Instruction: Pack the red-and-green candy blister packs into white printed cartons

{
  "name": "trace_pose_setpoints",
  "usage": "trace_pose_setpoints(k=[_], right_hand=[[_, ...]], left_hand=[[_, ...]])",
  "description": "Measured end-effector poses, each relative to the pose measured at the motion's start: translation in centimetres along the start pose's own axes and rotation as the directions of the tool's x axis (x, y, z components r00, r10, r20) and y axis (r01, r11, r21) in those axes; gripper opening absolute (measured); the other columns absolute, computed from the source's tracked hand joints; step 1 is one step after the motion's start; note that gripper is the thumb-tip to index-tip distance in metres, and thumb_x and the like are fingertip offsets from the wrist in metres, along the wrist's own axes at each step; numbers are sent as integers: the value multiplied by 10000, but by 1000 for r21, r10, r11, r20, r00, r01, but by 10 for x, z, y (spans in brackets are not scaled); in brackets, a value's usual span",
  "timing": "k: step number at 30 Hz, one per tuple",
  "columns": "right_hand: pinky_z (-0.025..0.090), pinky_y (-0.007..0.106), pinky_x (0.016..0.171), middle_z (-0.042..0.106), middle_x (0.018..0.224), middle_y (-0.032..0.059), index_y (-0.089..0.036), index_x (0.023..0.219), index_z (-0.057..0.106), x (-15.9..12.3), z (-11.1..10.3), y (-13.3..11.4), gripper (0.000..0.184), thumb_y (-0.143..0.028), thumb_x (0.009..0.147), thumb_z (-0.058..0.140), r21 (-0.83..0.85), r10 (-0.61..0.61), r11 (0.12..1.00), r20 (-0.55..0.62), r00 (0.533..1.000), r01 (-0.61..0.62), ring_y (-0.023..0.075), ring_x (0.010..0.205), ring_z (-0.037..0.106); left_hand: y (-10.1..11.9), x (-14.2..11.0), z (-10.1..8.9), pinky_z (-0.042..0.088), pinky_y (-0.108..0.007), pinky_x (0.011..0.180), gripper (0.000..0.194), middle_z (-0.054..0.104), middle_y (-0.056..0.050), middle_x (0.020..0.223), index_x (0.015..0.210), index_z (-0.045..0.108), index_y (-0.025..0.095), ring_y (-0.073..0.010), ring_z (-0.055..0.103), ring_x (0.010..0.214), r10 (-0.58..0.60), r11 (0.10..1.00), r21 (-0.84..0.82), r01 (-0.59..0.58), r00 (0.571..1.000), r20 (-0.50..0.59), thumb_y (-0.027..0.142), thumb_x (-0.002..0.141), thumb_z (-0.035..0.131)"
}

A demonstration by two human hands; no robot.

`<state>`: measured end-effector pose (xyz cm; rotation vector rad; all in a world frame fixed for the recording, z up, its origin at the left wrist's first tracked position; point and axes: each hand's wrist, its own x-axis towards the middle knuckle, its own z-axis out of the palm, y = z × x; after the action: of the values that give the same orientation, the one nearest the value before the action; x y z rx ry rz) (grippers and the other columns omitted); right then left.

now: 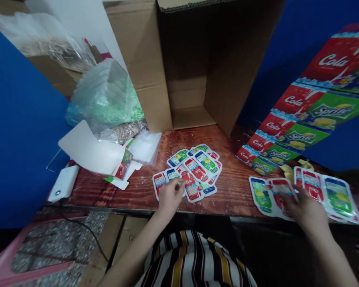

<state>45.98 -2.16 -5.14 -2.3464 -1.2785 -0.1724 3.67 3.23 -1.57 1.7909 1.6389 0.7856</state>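
My left hand (170,196) is over the near edge of a loose pile of can-shaped cola and lemon packets (202,163), its fingers curled together. A small green bit shows at its fingertips, too small to name. My right hand (309,211) is at the table's front right, its thumb and fingers closed on a double packet (261,195) with a green half and a red half. Motion blurs these fingers somewhat. Beside that hand, more double packets (337,195) lie overlapped along the table edge.
Tall stacked Cola and Sprite boxes (287,119) lean at the right. A large open carton (155,71) stands at the back. To the left are plastic bags (101,91), an opened printed box (92,149) and a white device (64,183) with a cable.
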Motion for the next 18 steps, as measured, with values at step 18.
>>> trace_pose_setpoints(k=[18], right_hand=[[408,508,955,454,1366,306,-9,1331,481,-44,78,-254,566,-415,944,409,45,-647,739,323,691,672,411,1230,473]], left_hand=[[6,7,28,460,-411,861,523,569,-146,1056,1060,592,107,-304,539,1030,-10,821,571,-16,999,42,580,859,491]])
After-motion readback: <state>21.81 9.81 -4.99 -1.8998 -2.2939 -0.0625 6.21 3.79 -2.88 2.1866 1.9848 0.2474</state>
